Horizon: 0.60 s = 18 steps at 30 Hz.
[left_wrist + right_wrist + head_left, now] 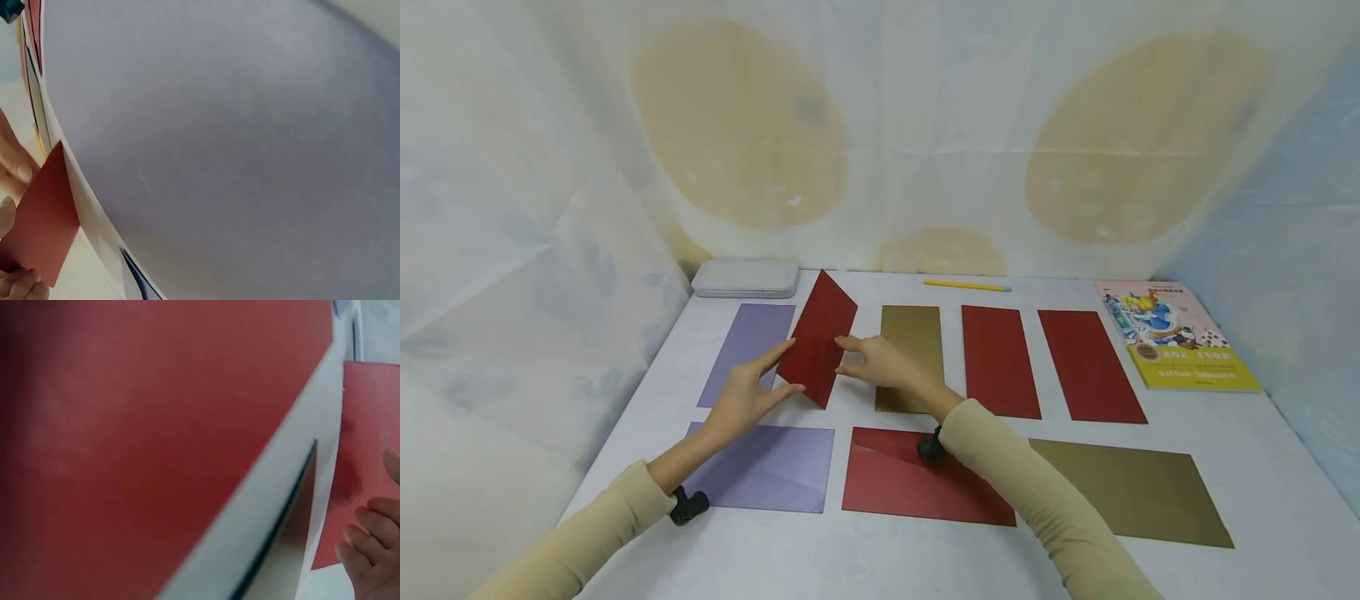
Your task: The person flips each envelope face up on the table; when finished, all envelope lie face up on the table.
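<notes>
A pale, creased backdrop (940, 108) is rising behind the white worktop's (880, 562) far edge. Two large tan ovals (745, 125) are flanking a lower, smaller tan patch (940, 250) on it. Whitish sheeting (497, 233) is lining the left edge, bluish sheeting (1307, 233) the right. Soft light is spreading over the worktop.

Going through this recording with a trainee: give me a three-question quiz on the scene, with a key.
1. Which thing do the left hand and right hand both hold?
2. True or false: in the head view, the yellow pencil lies left of the book.
3. What colour is the leftmost wide sheet? A red, B gold, C purple.

Key: 1. A red sheet. 2. True. 3. C.
</notes>
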### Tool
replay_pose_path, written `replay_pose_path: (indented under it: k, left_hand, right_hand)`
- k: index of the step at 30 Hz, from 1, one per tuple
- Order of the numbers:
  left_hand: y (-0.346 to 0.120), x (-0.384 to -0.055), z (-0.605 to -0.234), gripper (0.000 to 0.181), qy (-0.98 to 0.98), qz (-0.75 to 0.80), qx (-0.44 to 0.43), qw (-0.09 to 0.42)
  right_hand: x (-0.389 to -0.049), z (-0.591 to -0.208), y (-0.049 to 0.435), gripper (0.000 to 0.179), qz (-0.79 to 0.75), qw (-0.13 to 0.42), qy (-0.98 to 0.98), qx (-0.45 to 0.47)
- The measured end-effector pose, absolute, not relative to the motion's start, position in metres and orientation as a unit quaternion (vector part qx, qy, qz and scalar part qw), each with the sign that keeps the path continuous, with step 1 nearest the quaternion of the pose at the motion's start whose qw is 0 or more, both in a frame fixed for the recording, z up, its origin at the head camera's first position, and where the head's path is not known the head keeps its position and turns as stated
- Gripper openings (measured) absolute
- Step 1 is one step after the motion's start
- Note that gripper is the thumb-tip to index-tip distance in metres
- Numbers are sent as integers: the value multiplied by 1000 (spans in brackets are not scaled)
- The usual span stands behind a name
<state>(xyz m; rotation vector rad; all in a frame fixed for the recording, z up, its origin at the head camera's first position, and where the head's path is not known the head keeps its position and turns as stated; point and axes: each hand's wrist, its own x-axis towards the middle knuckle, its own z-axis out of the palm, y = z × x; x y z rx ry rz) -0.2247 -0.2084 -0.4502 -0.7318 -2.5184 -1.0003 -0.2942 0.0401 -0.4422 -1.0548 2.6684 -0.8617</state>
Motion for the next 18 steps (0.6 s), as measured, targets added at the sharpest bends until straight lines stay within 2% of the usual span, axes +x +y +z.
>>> replay_pose_path:
  k: [7,18]
  left_hand:
    - [-217,-228,-453,73,-891,-360,-240,140]
    - [-230,-232,-456,62,-918,-318,-230,51]
  right_hand:
    - [-289,-447,41,56,-237,93,885,-389]
    - [-287,-444,46,59,-212,131,882,-399]
